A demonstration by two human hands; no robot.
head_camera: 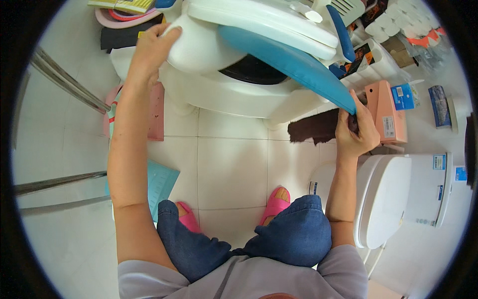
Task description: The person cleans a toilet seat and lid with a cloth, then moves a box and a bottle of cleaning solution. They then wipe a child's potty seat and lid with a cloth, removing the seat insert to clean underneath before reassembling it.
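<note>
A white plastic seat-like frame [227,98] with a dark oval opening stands before me; it looks like a commode chair. My left hand [155,46] grips the rounded white part [201,45] at its upper left, thumb on top. A blue padded cushion [295,67] is tilted across the opening. My right hand [356,127] pinches the cushion's lower right end between thumb and fingers. Above the cushion lies a thick white panel [261,22]. A blue-topped armrest [340,33] rises at its right. A dark brown cloth [313,126] hangs or lies just left of my right hand.
A white toilet [386,202] stands at the right, with a peach-coloured box [386,112] and packed paper rolls [388,22] beyond. At the left are metal poles [63,183], a teal dustpan [160,183] and a pink dustpan [156,112]. Tiled floor [231,168] lies between.
</note>
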